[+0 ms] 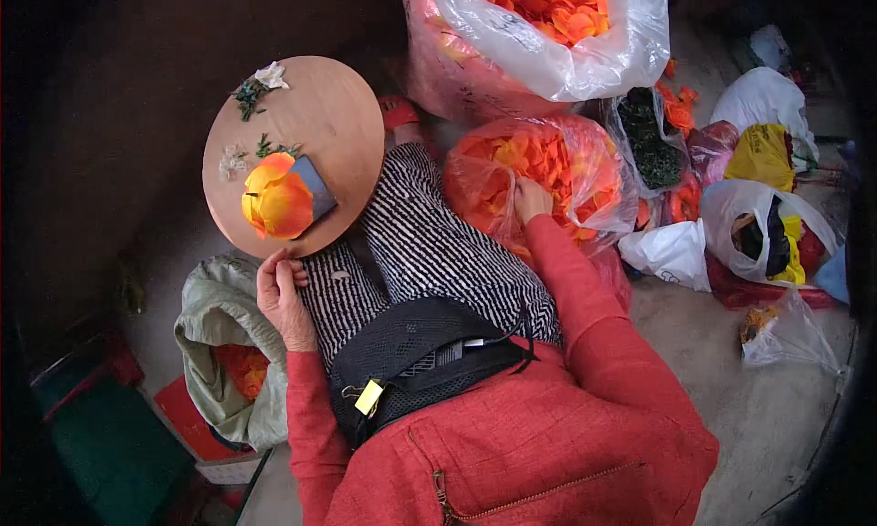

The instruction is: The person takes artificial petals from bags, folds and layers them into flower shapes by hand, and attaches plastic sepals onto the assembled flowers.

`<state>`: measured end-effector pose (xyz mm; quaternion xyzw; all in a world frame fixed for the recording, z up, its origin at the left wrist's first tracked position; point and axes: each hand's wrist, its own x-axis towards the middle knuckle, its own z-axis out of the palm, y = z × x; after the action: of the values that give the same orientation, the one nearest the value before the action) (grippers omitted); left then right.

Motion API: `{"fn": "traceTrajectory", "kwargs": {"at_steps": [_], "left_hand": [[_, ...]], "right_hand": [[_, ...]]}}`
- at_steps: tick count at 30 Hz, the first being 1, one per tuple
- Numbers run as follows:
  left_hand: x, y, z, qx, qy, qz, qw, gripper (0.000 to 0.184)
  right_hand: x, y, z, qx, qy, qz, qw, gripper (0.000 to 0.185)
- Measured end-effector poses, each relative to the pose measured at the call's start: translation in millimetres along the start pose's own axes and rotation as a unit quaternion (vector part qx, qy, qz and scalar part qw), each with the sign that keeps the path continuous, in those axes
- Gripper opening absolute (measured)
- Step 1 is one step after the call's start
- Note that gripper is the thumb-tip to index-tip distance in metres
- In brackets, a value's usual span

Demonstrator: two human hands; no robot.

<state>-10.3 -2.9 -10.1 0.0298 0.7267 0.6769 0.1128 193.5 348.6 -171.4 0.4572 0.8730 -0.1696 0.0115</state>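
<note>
My left hand (284,297) is beside the near edge of a round wooden tabletop (338,115), its fingers curled together; whatever they may hold is hidden. An orange and yellow artificial flower (277,199) rests on that top, against a small dark block (315,190). My right hand (532,200) dips into a red plastic bag (475,147) full of loose orange petals (585,165). Its fingers are bent in among the petals, with the tips out of sight.
Behind the red bag stands a large clear sack (630,55) of orange petals. A bag of dark green pieces (647,142) and several other plastic bags sit to the right. On the left is a pale green sack (206,316). Small green sprigs (247,96) lie on the tabletop.
</note>
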Motion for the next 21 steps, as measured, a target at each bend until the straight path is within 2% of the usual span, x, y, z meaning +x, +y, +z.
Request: {"fn": "traceTrajectory", "kwargs": {"at_steps": [5,8,9,11,13,15,16,17,19,21], "left_hand": [[1,-1,0,-0.003,0.004,0.004,1.000,0.018],[1,-3,-2,-0.010,0.001,0.005,1.000,0.018],[2,-4,-2,-0.009,0.001,0.008,1.000,0.018],[2,-5,-3,-0.014,0.001,0.007,1.000,0.018],[1,-4,-4,-0.021,-0.009,0.005,1.000,0.019],[1,-3,-3,-0.028,-0.008,0.004,1.000,0.019],[1,-2,-3,-0.032,-0.009,-0.001,0.999,0.018],[1,0,-4,-0.036,-0.020,0.002,0.999,0.019],[-2,12,-2,-0.038,-0.038,-0.004,0.999,0.019],[-2,16,-3,-0.067,-0.068,-0.024,0.995,0.020]], "right_hand": [[-14,28,-34,0.098,0.101,-0.015,0.990,0.019],[-17,33,-58,0.200,0.251,-0.131,0.938,0.015],[-20,34,-66,0.197,0.253,-0.132,0.938,0.015],[-25,29,-86,0.308,0.145,0.028,0.940,0.019],[-23,24,-95,0.361,0.151,-0.002,0.920,0.020],[-30,-7,-124,0.576,0.025,0.022,0.817,0.017],[-36,-31,-138,0.626,0.002,0.012,0.780,0.013],[-38,-47,-145,0.628,-0.002,0.003,0.778,0.013],[-42,-77,-154,0.723,-0.109,0.009,0.682,0.010],[-50,-113,-168,0.732,-0.159,-0.001,0.662,0.010]]}}
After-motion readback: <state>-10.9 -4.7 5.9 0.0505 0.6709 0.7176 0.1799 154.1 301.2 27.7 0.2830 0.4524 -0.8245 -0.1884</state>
